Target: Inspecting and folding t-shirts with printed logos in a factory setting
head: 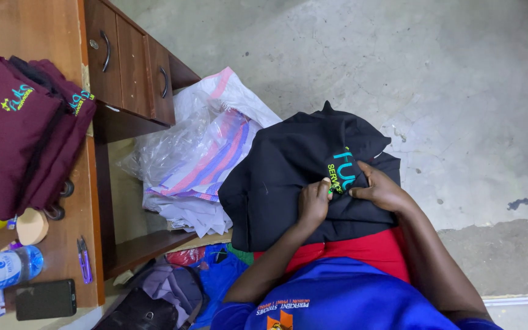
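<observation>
Both hands, left [314, 201] and right [381, 190], pinch the black garment [288, 177] on the lap.

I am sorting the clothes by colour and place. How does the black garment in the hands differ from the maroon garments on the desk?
The black garment lies bunched on the person's lap, pinched by the left hand and right hand; the maroon garments lie stacked on the wooden desk, untouched. One is black, the others dark red. Both carry a turquoise embroidered emblem.
</observation>
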